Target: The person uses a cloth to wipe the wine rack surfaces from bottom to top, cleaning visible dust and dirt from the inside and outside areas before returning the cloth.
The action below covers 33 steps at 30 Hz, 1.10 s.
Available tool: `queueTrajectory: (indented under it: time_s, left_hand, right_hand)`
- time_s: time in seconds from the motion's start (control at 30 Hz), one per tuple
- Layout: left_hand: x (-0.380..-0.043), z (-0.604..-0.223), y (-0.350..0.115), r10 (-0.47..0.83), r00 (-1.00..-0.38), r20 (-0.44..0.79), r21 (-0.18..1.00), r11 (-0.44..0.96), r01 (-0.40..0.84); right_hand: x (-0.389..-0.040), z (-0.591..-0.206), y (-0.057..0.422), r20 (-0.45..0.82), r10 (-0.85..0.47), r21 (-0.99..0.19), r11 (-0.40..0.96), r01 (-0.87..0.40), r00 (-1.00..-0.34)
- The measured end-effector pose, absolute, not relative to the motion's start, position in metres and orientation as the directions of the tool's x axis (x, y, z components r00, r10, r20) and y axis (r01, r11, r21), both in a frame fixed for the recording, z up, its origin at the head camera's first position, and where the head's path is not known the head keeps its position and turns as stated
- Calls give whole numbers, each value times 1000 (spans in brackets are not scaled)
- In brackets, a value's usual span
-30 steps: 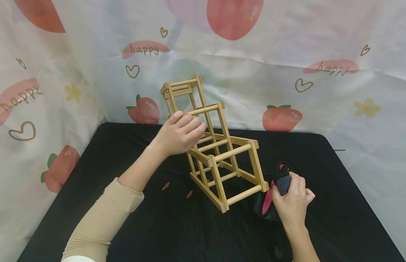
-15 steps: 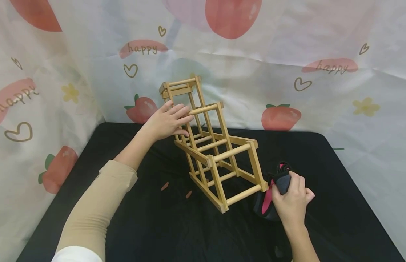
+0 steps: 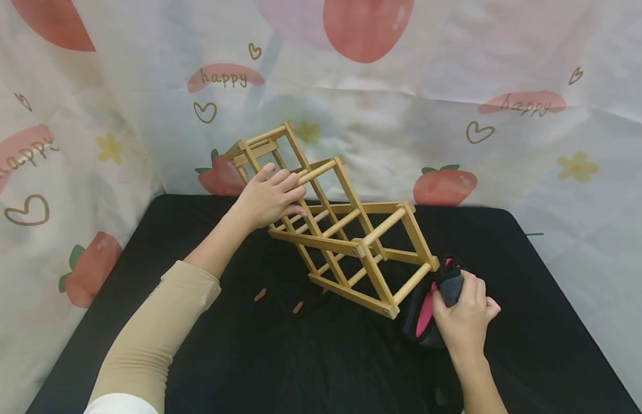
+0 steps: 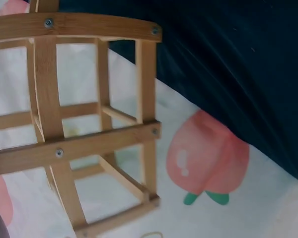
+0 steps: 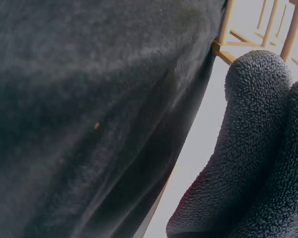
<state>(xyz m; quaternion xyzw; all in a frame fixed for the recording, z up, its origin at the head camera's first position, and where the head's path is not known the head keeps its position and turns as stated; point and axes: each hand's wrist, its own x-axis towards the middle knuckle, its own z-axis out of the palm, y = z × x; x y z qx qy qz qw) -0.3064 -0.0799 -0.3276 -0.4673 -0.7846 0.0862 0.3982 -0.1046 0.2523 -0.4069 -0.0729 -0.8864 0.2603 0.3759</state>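
Note:
A light wooden rack of slats and round rungs stands at an angle on the black-covered table. My left hand grips its left side at a middle post, fingers near a rung and thumb lower down. Slats of the rack fill the left of the left wrist view; the hand itself is out of that view. Beside the rack's near right corner, my right hand pinches dark grey fuzzy slippers with pink inside. In the right wrist view two rounded slipper parts lie side by side.
Two small brownish flat pieces lie on the black cloth left of the rack. A fruit-printed curtain hangs behind and along the left side, close to the rack's far end.
My left hand has shifted back to the rack's side and taken hold. The rack has turned, its near end swinging right toward the slippers and its far end left. The right hand stays nearly still.

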Motion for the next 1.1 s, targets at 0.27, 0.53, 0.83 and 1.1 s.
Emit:
queueTrajectory:
  time_s: [0.27,0.53,0.83,1.1]
  left_hand:
    - [-299,-332,-61,738,-304,603,-496,645,581]
    - [-290,-333,-42,683,-355,638,-483,715,505]
    - [-286,-336,-17,477,-350,806,-349,861,370]
    - [-286,-338,-7,465,-338,818,-364,874,321]
  right_hand:
    - [-105,-406,258,624,350,-520,853,-37,-698]
    - [-103,-405,262,627,373,-530,848,-24,-684]
    - [-102,-405,262,630,372,-527,849,-24,-682]
    - [-100,-406,262,628,387,-533,846,-11,-675]
